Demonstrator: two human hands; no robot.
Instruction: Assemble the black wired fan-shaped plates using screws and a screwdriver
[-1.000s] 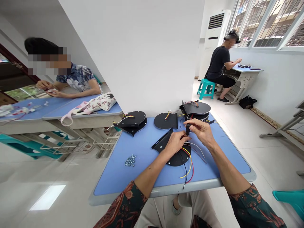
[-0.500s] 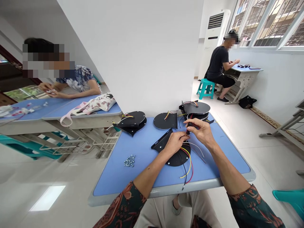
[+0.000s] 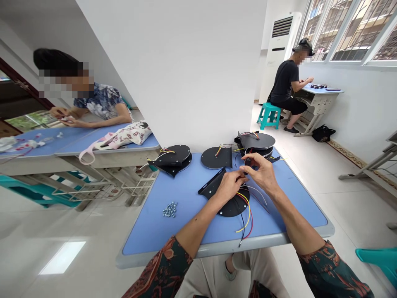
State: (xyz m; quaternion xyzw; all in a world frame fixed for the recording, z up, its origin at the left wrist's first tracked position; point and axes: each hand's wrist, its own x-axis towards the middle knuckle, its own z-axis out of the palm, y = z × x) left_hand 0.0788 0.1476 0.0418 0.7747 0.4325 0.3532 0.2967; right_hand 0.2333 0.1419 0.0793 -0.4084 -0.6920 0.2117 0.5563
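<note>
A black round plate assembly [image 3: 231, 209] with a flanged end lies in front of me on the blue table [image 3: 186, 223]. Yellow, red, black and white wires [image 3: 249, 215] trail from it towards me and to the right. My left hand [image 3: 230, 185] lies across its top, thumb and fingers closed at its far right edge. Just above that edge, my right hand [image 3: 259, 170] pinches an upright black screwdriver [image 3: 247, 162]. Fingers hide most of the tool, and its tip is out of sight. Left of the assembly is a pile of small silver screws [image 3: 170, 209].
Along the back stand another black assembly [image 3: 175, 156], a single black disc [image 3: 215, 157] and a stack of wired assemblies [image 3: 257, 141]. A white wall [image 3: 186, 74] rises behind. Two people sit at other tables, left and far right. A cloth bag [image 3: 130, 135] lies on the left table.
My right thumb and fingers have shifted slightly around the screwdriver. My left hand keeps its place on the black assembly. The view has moved very little.
</note>
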